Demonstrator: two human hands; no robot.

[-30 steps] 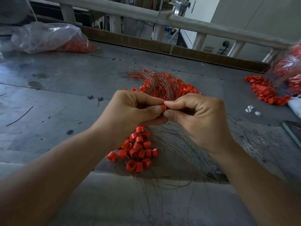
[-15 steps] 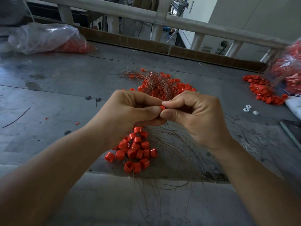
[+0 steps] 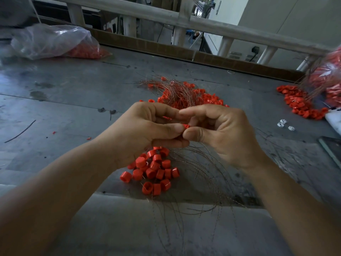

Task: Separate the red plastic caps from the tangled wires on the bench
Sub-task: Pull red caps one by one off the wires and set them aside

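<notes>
Both hands are up over the middle of the worktop (image 3: 64, 93), meeting fingertip to fingertip. Left hand (image 3: 145, 132): fingers curled, thumb and forefinger pinching one red cap (image 3: 186, 126). Right hand (image 3: 223, 133): thumb and forefinger nipping the same cap from the other side, other fingers curled in. Only a sliver of the cap shows between the thumbs; cannot tell whether a wire is attached to it. Below the hands, toward the near edge: a cluster of loose caps (image 3: 155, 169) on the worktop, some on their sides, some open end up. Just right of that cluster and touching it, bare wires (image 3: 199, 174) fan out in arcs and run over the near edge. Behind the hands, toward the far edge: tangled wires (image 3: 177, 91) sitting on a heap of caps (image 3: 208, 99), partly hidden by the knuckles. Right edge: second cap pile (image 3: 302, 106), with a clear bag of red parts (image 3: 328, 74) at the far right corner, thin wires sticking out of it. Between the right hand and that pile, a few small white bits (image 3: 284, 124). Dark flat object (image 3: 332, 150) at the right edge, cut off by the frame, can't ID. Far left corner: crumpled plastic bag (image 3: 49, 41) with red caps inside. Stray dark wire (image 3: 20, 132) near the left edge. Grey railing (image 3: 203, 23) beyond the far edge.
</notes>
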